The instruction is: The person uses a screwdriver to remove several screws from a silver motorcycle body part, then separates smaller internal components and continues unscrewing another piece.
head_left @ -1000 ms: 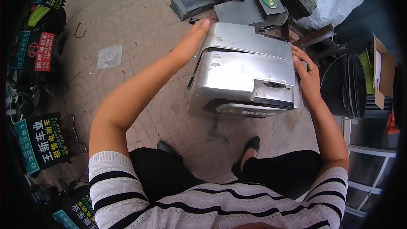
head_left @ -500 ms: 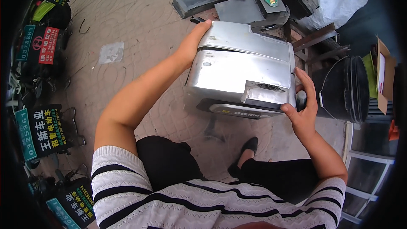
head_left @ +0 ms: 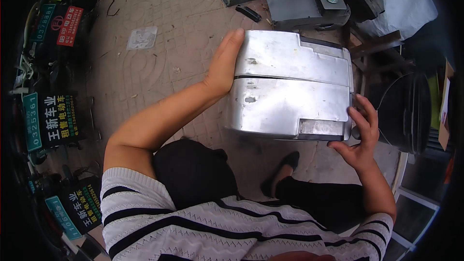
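Note:
A boxy silver metal battery case (head_left: 290,101) with dark end trim is held up in front of me, over my legs. A seam runs across its scuffed upper face, and a stepped recess shows near the lower right corner. My left hand (head_left: 225,63) presses flat along the left end, its fingertips near the far corner. Around the right end, my right hand (head_left: 361,135) curls with thumb and fingers apart, gripping near a dark part at that end. The underside and most fingertips of both hands are hidden.
Grey boxes (head_left: 295,7) and a small black piece (head_left: 248,13) lie on the paving beyond. A black bucket (head_left: 401,111) stands at right beside a wooden frame (head_left: 379,43). Parked bikes with signs (head_left: 58,118) line the left. A clear plastic piece (head_left: 142,38) lies on the ground.
The battery case has tilted, so its lettered near side has gone from view and more of the silver upper face shows. Both hands remain on its ends. The surroundings have shifted in view.

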Motion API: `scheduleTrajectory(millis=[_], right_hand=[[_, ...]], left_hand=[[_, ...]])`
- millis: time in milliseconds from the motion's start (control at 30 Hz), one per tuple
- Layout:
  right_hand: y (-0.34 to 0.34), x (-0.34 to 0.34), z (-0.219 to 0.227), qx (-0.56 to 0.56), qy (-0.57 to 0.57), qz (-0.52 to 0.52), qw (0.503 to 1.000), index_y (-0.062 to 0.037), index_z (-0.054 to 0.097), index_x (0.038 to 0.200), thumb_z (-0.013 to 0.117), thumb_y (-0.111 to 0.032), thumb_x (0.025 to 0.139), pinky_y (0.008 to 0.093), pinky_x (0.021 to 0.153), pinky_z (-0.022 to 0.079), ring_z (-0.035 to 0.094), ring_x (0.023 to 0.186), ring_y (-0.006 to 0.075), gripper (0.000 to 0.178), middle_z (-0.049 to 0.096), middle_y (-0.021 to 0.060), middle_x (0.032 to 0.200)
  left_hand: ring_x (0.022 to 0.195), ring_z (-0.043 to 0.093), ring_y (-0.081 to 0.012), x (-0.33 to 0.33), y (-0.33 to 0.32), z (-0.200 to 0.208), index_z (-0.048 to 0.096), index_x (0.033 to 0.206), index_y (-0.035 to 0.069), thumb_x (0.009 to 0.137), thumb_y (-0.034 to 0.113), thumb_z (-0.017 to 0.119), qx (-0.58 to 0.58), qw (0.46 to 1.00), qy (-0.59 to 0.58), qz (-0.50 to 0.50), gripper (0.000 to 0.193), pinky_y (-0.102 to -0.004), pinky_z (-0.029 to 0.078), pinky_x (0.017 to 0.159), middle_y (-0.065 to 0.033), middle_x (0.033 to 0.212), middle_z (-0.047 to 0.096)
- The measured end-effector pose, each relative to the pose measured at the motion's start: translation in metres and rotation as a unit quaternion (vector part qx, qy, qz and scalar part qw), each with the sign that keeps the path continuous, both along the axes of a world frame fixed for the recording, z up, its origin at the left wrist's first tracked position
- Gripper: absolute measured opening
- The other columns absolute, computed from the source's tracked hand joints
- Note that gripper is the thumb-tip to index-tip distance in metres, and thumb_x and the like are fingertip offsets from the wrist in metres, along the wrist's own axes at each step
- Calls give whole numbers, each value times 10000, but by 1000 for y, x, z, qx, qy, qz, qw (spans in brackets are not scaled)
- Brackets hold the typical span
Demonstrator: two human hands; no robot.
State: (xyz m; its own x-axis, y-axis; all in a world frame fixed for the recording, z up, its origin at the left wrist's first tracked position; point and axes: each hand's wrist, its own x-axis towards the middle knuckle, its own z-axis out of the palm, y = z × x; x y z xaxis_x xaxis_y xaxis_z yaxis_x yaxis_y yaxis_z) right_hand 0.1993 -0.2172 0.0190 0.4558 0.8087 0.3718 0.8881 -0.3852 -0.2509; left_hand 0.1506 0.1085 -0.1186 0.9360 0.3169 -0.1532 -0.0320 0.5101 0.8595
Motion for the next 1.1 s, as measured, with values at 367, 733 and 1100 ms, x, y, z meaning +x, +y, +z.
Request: scheduleTrajectory(millis=[367,733,1100], right_hand=[[2,117,-9,52,375,-159,912,-52,607,1303,784,-312,796,299,1066,353,541,1174,187,596,595,80,1296],[114,106,-19,88,432,-100,892,-182,577,1351,647,-365,849,182,572,347,447,712,38,539,508,-29,879],[207,128,-45,143,387,-195,890,-150,707,1165,619,-371,871,217,498,314,445,640,38,378,603,-51,839]], left_hand=[[1326,306,-340,-12,-32,19,374,1347,-49,961,543,426,130,979,86,131,709,-397,237,1118,-241,1397,353],[1300,331,-244,-47,17,6,332,1351,14,925,521,539,14,980,119,161,694,-410,213,1116,-165,1365,416],[1262,407,-286,-20,77,-33,289,1361,-69,924,467,522,49,981,137,128,730,-437,316,1075,-231,1348,415]])
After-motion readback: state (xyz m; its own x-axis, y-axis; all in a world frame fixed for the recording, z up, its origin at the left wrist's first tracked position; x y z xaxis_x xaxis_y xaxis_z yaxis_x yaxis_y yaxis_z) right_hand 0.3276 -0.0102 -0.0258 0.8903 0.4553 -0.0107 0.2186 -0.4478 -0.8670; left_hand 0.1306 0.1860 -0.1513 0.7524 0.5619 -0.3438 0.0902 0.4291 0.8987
